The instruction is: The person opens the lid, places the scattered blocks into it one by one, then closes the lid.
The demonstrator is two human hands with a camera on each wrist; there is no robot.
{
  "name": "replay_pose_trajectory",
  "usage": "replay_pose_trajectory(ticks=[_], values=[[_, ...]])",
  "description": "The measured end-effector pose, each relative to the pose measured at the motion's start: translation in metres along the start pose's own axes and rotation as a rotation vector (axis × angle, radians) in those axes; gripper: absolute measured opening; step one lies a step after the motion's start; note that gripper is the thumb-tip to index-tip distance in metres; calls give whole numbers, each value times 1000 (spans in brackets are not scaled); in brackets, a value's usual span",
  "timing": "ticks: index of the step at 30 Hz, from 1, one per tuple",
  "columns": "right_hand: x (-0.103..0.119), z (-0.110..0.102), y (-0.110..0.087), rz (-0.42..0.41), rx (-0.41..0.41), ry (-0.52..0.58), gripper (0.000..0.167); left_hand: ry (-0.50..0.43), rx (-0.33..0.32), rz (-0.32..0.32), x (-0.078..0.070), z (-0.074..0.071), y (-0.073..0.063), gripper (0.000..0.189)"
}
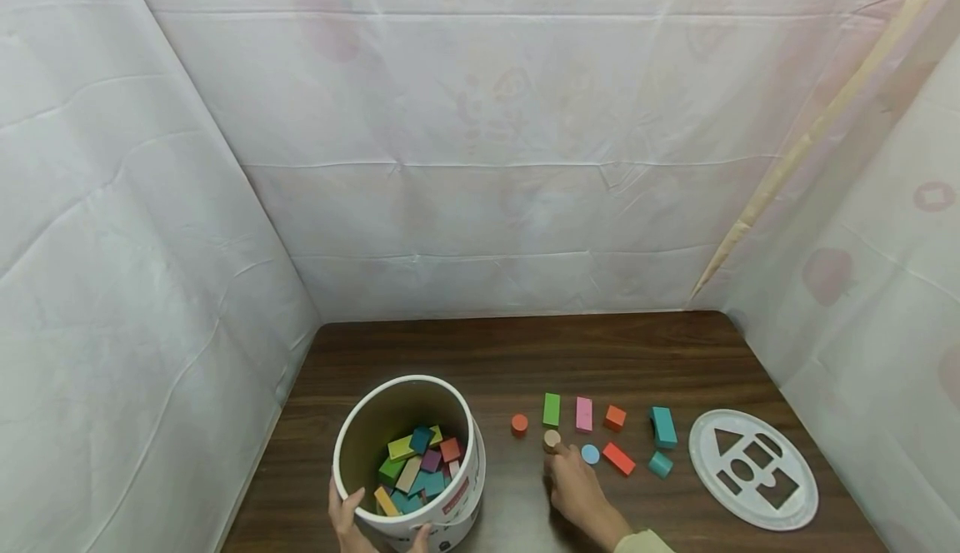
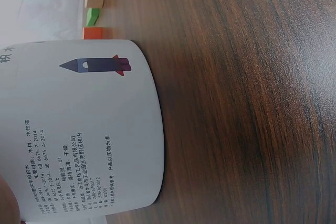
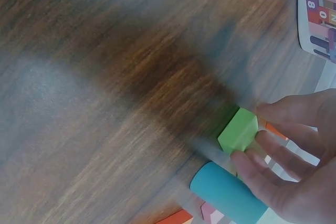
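Note:
A white bucket (image 1: 475,486) full of coloured wooden blocks (image 1: 411,474) tilts on the table. The left hand (image 1: 347,524) holds it at the near side, with fingers on the rim and against the wall. On the table to its right, the right hand (image 1: 577,490) reaches in among several loose blocks. In the right wrist view, this hand's thumb and fingers pinch a green block (image 3: 240,130) beside a blue cylinder (image 3: 226,190). The head view hides that green block behind the hand; a plain wood round block (image 1: 552,440) shows right at the fingertips.
Beyond the right hand lie an orange-red round block (image 1: 519,425), another green block (image 1: 551,410), a pink block (image 1: 583,414), a red block (image 1: 618,459) and teal blocks (image 1: 663,427). A white lid (image 1: 795,453) with shaped holes is at the right. White sheets surround the table.

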State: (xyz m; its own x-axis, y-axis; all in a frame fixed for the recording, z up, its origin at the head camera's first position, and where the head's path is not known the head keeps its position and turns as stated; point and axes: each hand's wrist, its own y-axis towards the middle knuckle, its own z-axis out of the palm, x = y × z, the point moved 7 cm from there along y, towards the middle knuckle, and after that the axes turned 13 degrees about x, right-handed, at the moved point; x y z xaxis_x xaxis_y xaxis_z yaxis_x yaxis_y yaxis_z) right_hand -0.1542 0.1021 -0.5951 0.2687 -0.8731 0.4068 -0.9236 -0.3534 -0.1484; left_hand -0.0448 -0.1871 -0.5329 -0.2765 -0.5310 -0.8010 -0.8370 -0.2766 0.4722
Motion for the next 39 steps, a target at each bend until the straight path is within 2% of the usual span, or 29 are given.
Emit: replay_pose_trajectory(ticks=[7, 14, 21, 24, 28, 31, 35, 39], values=[[2, 0, -4, -17, -51, -38, 20, -7, 0, -31, 1, 1, 0, 106], [2, 1, -3, -5, -65, -75, 18, -18, -12, -17, 1, 3, 0, 107], [4, 2, -7, -56, -135, -135, 21, -17, -8, -29, 4, 3, 0, 108], [3, 7, -6, -44, -104, -116, 19, -2, -8, -10, 6, 2, 1, 109], [-1, 14, -5, 0, -26, -64, 18, 17, -11, 54, 5, 2, 2, 110], [-2, 15, -7, -1, -27, -48, 19, 28, -13, 79, 5, 2, 1, 110], [-2, 12, -10, -19, -69, -47, 22, 43, -15, 66, 5, 2, 0, 110], [-4, 11, -10, 7, -41, -15, 23, 46, -12, 61, 4, 2, 0, 109]])
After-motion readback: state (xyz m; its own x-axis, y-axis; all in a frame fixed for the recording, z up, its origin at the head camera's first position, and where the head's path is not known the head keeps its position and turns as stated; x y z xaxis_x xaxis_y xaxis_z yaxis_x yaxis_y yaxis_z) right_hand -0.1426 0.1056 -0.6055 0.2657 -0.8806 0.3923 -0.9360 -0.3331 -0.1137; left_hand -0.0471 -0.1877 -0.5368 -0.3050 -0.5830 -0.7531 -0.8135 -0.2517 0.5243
